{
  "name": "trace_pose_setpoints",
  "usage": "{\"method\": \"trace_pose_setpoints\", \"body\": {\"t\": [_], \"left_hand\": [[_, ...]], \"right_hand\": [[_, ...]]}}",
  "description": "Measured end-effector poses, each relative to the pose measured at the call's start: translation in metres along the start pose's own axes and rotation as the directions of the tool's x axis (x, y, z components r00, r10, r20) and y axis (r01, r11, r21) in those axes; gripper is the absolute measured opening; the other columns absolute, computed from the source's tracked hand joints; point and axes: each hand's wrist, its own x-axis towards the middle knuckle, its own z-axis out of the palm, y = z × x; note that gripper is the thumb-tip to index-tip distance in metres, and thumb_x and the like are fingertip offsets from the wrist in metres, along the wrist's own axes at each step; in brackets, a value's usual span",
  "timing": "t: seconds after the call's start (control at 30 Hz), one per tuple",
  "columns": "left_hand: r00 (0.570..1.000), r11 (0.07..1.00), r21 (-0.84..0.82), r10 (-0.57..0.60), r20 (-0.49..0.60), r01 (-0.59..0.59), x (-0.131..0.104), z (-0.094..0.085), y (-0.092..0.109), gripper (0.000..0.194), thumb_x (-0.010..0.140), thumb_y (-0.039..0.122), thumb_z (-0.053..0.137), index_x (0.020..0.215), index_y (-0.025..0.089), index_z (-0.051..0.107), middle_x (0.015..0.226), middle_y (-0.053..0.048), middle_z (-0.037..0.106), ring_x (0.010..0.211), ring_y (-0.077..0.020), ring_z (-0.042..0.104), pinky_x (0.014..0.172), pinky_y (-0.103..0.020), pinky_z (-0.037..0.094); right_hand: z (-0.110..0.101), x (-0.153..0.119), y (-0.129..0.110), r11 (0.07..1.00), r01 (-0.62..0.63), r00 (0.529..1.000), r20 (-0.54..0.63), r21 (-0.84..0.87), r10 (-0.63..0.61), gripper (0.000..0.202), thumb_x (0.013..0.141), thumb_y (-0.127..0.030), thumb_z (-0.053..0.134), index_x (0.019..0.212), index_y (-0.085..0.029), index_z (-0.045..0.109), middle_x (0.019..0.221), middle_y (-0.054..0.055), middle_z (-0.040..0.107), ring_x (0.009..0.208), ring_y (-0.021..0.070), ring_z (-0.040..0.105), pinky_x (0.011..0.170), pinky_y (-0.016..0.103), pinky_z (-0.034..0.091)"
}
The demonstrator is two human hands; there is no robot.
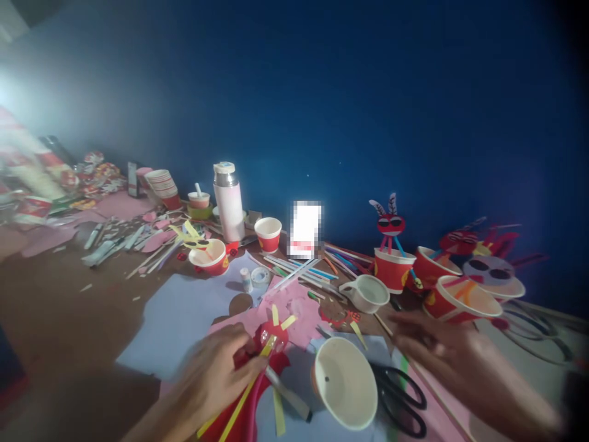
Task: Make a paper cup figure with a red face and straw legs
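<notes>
My left hand, at the lower middle, has its fingers closed on a red paper cutout with yellow strips and shiny clear patches on it. A grey tool with a dark tip lies beside its thumb. To the right, my right hand is smeared by motion, its fingers loosely stretched leftward with nothing visible in them. Below its fingers runs a thin stick. Between the hands are a tilted white-lined paper cup and black-handled scissors. A pale green mug is near my right fingertips.
A white thermos, a red paper cup and a blurred bright object line the blue wall. Paper cups with craft figures crowd the right. Coloured sticks, pink scraps and blue paper cover the middle.
</notes>
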Motion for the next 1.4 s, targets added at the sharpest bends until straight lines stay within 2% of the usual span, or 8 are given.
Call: {"method": "trace_pose_setpoints", "body": {"t": [0.1, 0.2, 0.47, 0.7, 0.97, 1.03, 1.23, 1.4], "left_hand": [[0.999, 0.992, 0.123, -0.003, -0.040, 0.008, 0.004, 0.007, 0.006, 0.020, 0.077, 0.041, 0.058, 0.070, 0.022, 0.059, 0.074, -0.001, 0.063, 0.073, -0.0195, 0.058, 0.065, -0.026, 0.037], [0.997, 0.980, 0.197, 0.013, -0.075, 0.002, 0.006, 0.012, 0.007, 0.020, 0.073, 0.040, 0.062, 0.068, 0.022, 0.056, 0.073, 0.000, 0.062, 0.072, -0.0203, 0.058, 0.064, -0.027, 0.035], [0.996, 0.979, 0.204, 0.015, -0.087, 0.003, 0.005, 0.020, 0.004, 0.017, 0.077, 0.034, 0.055, 0.065, 0.020, 0.056, 0.069, -0.002, 0.063, 0.067, -0.0207, 0.058, 0.060, -0.029, 0.034], [0.975, 0.998, 0.049, 0.040, -0.219, -0.030, 0.015, -0.014, 0.019, 0.021, 0.082, 0.033, 0.052, 0.066, 0.021, 0.055, 0.069, 0.000, 0.057, 0.063, -0.0160, 0.057, 0.058, -0.024, 0.039], [0.819, 0.923, 0.169, 0.384, -0.427, -0.345, 0.018, -0.029, 0.056, 0.019, 0.083, 0.027, 0.054, 0.065, 0.021, 0.051, 0.067, -0.001, 0.054, 0.063, -0.0173, 0.053, 0.060, -0.028, 0.040], [0.794, 0.897, 0.182, 0.441, -0.418, -0.402, 0.020, -0.032, 0.065, 0.018, 0.083, 0.028, 0.055, 0.067, 0.021, 0.053, 0.068, -0.002, 0.055, 0.065, -0.0183, 0.054, 0.061, -0.029, 0.041], [0.741, 0.869, 0.186, 0.490, -0.460, -0.459, 0.033, -0.033, 0.089, 0.017, 0.083, 0.028, 0.055, 0.068, 0.021, 0.055, 0.067, -0.004, 0.057, 0.065, -0.0198, 0.055, 0.061, -0.030, 0.041], [0.845, 0.917, -0.029, 0.353, -0.403, -0.397, 0.037, -0.037, 0.105, 0.014, 0.078, 0.032, 0.059, 0.068, 0.021, 0.058, 0.069, -0.003, 0.057, 0.065, -0.0192, 0.055, 0.060, -0.028, 0.041]], "right_hand": [[0.012, -0.011, -0.033, 0.956, 0.136, 0.960, 0.203, 0.258, -0.191, 0.081, 0.062, -0.038, 0.076, 0.137, -0.030, 0.045, 0.129, 0.010, 0.059, 0.115, 0.0332, 0.057, 0.086, 0.040, 0.053], [0.029, -0.019, -0.047, 0.878, 0.188, 0.935, 0.195, 0.440, -0.297, 0.100, 0.055, -0.032, 0.082, 0.143, -0.034, 0.034, 0.143, 0.011, 0.044, 0.127, 0.0369, 0.044, 0.099, 0.049, 0.042], [0.055, -0.029, -0.057, 0.869, 0.112, 0.944, 0.221, 0.483, -0.245, 0.091, 0.063, -0.026, 0.078, 0.144, -0.028, 0.035, 0.138, 0.014, 0.049, 0.127, 0.0356, 0.045, 0.102, 0.051, 0.040], [0.053, -0.008, -0.045, 0.934, 0.136, 0.971, 0.144, 0.329, -0.192, 0.083, 0.070, -0.023, 0.068, 0.144, -0.022, 0.029, 0.144, 0.014, 0.041, 0.131, 0.0303, 0.041, 0.105, 0.047, 0.038], [0.013, -0.003, -0.051, 0.948, 0.238, 0.967, -0.139, 0.213, -0.211, 0.069, 0.073, -0.045, 0.070, 0.134, -0.023, 0.048, 0.135, 0.014, 0.051, 0.125, 0.0379, 0.044, 0.099, 0.050, 0.041], [0.004, -0.004, -0.073, 0.880, 0.219, 0.973, -0.159, 0.422, -0.166, 0.039, 0.083, -0.045, 0.059, 0.117, -0.025, 0.061, 0.118, 0.011, 0.063, 0.107, 0.0301, 0.059, 0.087, 0.041, 0.049], [0.030, 0.021, -0.120, 0.359, 0.046, 0.996, -0.017, 0.932, -0.084, 0.038, 0.080, -0.051, 0.064, 0.097, -0.017, 0.064, 0.082, 0.005, 0.065, 0.071, 0.0172, 0.059, 0.064, 0.027, 0.046], [0.032, 0.038, -0.120, 0.186, 0.056, 0.997, -0.064, 0.981, 0.037, 0.034, 0.076, -0.048, 0.069, 0.073, -0.016, 0.060, 0.068, 0.001, 0.060, 0.064, 0.0141, 0.055, 0.064, 0.026, 0.044]]}}
